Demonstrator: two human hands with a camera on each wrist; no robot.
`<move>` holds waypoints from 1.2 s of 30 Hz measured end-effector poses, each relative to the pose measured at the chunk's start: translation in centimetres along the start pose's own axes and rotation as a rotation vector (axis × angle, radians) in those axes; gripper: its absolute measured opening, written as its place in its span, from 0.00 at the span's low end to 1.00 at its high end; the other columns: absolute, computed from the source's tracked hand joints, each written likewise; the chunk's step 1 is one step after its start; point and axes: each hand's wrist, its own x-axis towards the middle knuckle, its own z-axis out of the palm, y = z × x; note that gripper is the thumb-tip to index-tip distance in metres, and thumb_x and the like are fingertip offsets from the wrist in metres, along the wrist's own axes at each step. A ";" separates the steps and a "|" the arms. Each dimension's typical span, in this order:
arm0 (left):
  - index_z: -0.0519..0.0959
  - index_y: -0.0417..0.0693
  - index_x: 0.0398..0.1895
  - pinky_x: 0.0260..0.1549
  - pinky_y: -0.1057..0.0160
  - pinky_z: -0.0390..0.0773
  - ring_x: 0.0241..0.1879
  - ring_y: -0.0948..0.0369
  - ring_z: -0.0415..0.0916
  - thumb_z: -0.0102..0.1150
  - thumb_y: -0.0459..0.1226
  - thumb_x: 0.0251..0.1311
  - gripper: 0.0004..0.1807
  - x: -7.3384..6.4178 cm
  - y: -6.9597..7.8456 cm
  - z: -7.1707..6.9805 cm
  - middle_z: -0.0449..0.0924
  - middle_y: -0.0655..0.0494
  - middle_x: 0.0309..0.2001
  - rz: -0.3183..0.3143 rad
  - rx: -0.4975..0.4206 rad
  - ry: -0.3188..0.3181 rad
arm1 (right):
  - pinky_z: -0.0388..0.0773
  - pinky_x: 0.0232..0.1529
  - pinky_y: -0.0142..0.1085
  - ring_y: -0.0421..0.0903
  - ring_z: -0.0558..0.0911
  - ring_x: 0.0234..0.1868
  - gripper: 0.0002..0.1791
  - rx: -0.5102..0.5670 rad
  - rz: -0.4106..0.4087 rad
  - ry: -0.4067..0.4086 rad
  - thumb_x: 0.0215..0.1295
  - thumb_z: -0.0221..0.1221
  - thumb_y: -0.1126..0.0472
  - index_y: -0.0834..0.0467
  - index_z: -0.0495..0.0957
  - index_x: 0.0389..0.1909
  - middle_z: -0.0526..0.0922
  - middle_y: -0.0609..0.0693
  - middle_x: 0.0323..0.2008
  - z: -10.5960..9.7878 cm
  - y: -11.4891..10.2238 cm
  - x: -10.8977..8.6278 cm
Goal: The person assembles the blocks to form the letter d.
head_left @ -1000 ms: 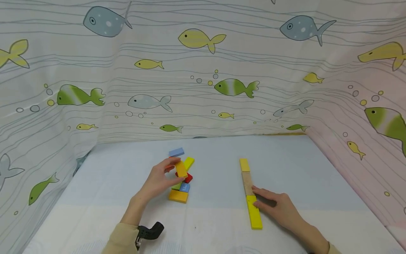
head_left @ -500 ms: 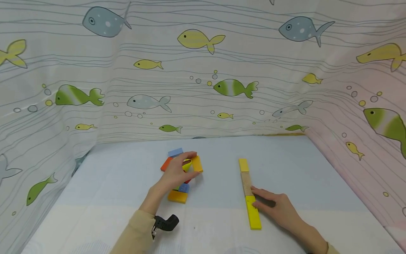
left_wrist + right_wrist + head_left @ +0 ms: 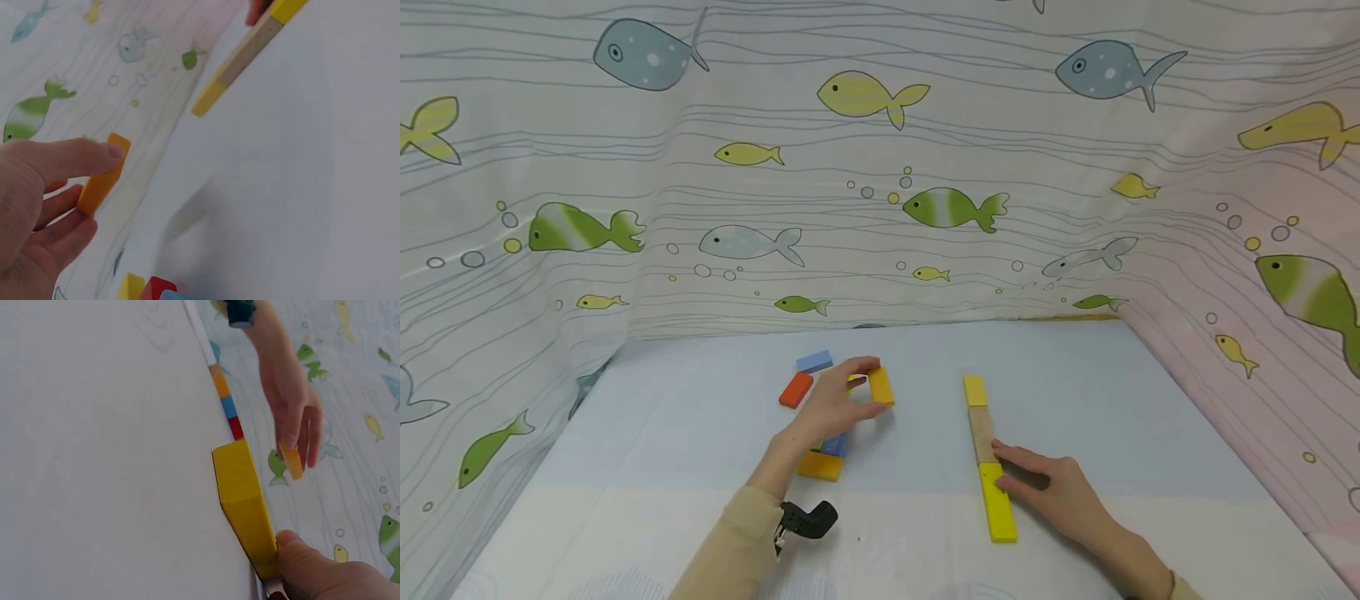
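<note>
My left hand (image 3: 831,407) pinches an orange-yellow rectangular block (image 3: 882,387) between thumb and fingers, raised over the table. In the left wrist view the thumb lies along one face of that block. My right hand (image 3: 1063,492) rests at the right side of a row of blocks, thumb at the long yellow block (image 3: 997,510) and a fingertip by the wooden block (image 3: 981,435). A paler yellow block (image 3: 974,390) forms the far end of this row. The blocks stand end to end in a nearly straight line.
Loose blocks lie left of the row: a blue one (image 3: 815,361), a red-orange one (image 3: 796,389) and an orange one (image 3: 820,466). My left hand partly covers others. A fish-print curtain (image 3: 850,167) encloses the table. A black device (image 3: 808,521) sits on the left wrist.
My left hand has carried the orange-yellow block rightward, away from over the loose blocks, uncovering the red-orange one. The right hand and the row stay put.
</note>
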 end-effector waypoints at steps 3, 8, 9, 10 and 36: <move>0.72 0.43 0.66 0.64 0.49 0.73 0.64 0.52 0.73 0.74 0.35 0.53 0.35 0.4 0.1 0.4 0.75 0.51 0.64 0.011 -0.022 -0.009 | 0.80 0.57 0.37 0.45 0.81 0.59 0.25 0.014 0.004 -0.004 0.59 0.69 0.47 0.46 0.82 0.59 0.81 0.34 0.58 0.0 0.0 0.0; 0.71 0.41 0.66 0.64 0.51 0.73 0.65 0.54 0.72 0.74 0.33 0.53 0.35 1.0 0.2 1.2 0.75 0.50 0.64 0.042 -0.045 -0.015 | 0.80 0.57 0.37 0.45 0.82 0.59 0.25 0.006 -0.010 0.004 0.59 0.69 0.47 0.46 0.82 0.59 0.81 0.34 0.58 0.0 0.2 0.0; 0.71 0.40 0.66 0.64 0.51 0.73 0.65 0.53 0.72 0.74 0.33 0.54 0.35 1.2 0.2 1.3 0.75 0.50 0.64 0.050 -0.047 -0.019 | 0.80 0.57 0.37 0.45 0.82 0.58 0.25 0.003 -0.010 0.005 0.59 0.69 0.47 0.46 0.82 0.58 0.81 0.34 0.58 0.0 0.3 0.1; 0.71 0.40 0.66 0.64 0.51 0.73 0.65 0.53 0.72 0.74 0.33 0.54 0.35 1.3 0.2 1.5 0.75 0.50 0.64 0.057 -0.052 -0.022 | 0.80 0.57 0.37 0.45 0.82 0.58 0.25 -0.002 -0.009 0.005 0.59 0.69 0.47 0.45 0.82 0.59 0.81 0.33 0.58 0.1 0.3 0.1; 0.69 0.41 0.68 0.65 0.56 0.73 0.65 0.54 0.72 0.69 0.35 0.59 0.34 4.9 0.5 6.5 0.73 0.49 0.66 -0.019 -0.020 -0.090 | 0.80 0.57 0.43 0.44 0.81 0.59 0.25 -0.003 0.016 -0.017 0.60 0.67 0.44 0.45 0.82 0.59 0.81 0.33 0.58 0.0 0.0 0.1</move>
